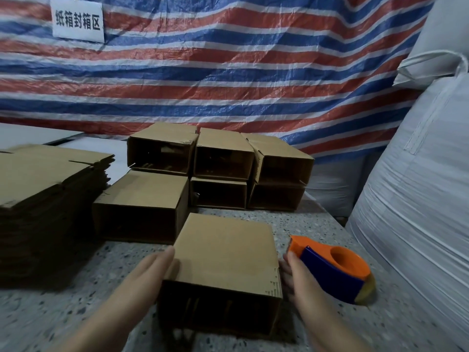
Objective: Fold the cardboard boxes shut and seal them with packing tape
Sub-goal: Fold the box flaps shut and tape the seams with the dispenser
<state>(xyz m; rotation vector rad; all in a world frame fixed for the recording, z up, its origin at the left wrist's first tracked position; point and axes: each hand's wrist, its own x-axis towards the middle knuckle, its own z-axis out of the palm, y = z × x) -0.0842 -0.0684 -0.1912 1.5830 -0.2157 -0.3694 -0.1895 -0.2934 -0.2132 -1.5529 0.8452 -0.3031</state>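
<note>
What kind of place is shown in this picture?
Probably a carton-sealing station in a warehouse or workshop. A stack of flat cartons lies beside erected boxes, a tape dispenser sits on the speckled table, and a wall sign reads "carton sealing area".

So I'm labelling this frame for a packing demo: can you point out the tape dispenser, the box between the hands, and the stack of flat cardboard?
tape dispenser [332,271]: head view, blue side of its body.
box between the hands [224,250]: head view, top panel.
stack of flat cardboard [43,174]: head view, top sheet.
</note>
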